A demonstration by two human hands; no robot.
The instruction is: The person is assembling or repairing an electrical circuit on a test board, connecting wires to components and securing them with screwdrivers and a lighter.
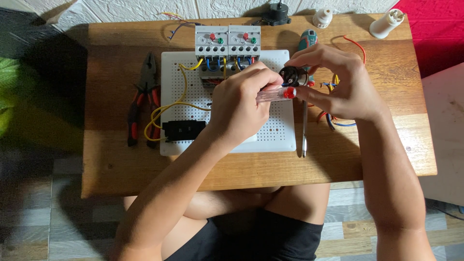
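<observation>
Screwdriver (pixel 275 94) lay level, tip toward black part (pixel 291 75) | left hand (pixel 239 108) gripped its clear handle | right hand (pixel 338 84) pinched part, hands touching above tabletop (pixel 377 154)

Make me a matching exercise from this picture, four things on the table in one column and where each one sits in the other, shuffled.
1. pliers
2. white lamp holder
3. two grey relays
4. clear-handled screwdriver

a. top edge of the white perforated board
b. in the left hand
c. table's far right corner
d. on the wooden table, left of the board

Pairs: 1-d, 2-c, 3-a, 4-b
</observation>
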